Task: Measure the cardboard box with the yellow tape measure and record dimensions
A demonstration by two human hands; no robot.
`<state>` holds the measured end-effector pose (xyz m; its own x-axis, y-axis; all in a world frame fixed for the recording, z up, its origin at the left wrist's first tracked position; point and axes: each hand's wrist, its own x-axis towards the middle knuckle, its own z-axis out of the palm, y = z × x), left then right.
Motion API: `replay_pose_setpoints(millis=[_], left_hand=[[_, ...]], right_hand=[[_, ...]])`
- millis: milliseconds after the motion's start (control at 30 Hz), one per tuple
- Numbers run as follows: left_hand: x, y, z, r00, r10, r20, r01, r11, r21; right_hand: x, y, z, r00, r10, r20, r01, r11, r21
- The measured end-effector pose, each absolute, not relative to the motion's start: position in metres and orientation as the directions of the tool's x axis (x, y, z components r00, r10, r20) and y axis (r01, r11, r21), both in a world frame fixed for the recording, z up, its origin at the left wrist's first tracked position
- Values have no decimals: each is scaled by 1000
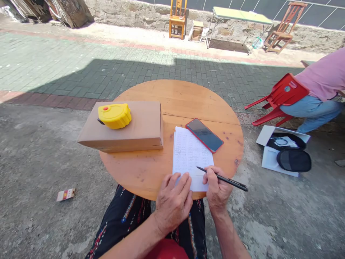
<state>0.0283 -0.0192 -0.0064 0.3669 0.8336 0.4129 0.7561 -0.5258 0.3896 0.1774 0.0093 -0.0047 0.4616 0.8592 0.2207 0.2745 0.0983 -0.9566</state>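
My right hand pinches a black pen, its tip just over the lower part of a white sheet of paper. Rows of small writing cover the sheet, and one spot at its left is circled. My left hand lies flat with fingers stretched out across the sheet's lower left edge. A phone with a red rim rests on the paper's upper right corner, screen dark. To the left, a yellow tape measure sits on top of a closed brown cardboard box.
Everything stands on a round wooden table. At right, a person in a pink top sits on a red plastic chair, near an open white box on the ground. Wooden chairs and a folding table line the far wall.
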Motion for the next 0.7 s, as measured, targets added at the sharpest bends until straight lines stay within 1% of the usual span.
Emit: replay_pose_setpoints(millis=[100, 167, 300, 367, 433, 600, 700], left_hand=[[28, -19, -6, 369, 828, 422, 756, -531, 381], [28, -19, -6, 372, 826, 424, 757, -534, 376], [28, -19, -6, 377, 823, 425, 757, -539, 370], [28, -20, -7, 376, 820, 431, 757, -540, 367], [28, -20, -7, 375, 819, 434, 758, -540, 364], [28, -21, -8, 380, 811, 444, 758, -548, 352], [27, -21, -8, 382, 805, 454, 759, -553, 343]], right_hand=[[176, 9, -5, 492, 845, 208, 227, 106, -968], [176, 9, -5, 499, 841, 207, 227, 103, -968], [177, 8, -5, 506, 833, 225, 319, 61, -946], [177, 9, -6, 521, 828, 209, 339, 23, -940], [177, 12, -6, 536, 826, 174, 294, 11, -956], [178, 21, -5, 569, 813, 122, 129, 59, -990], [179, 24, 2, 573, 813, 107, 96, 62, -993]])
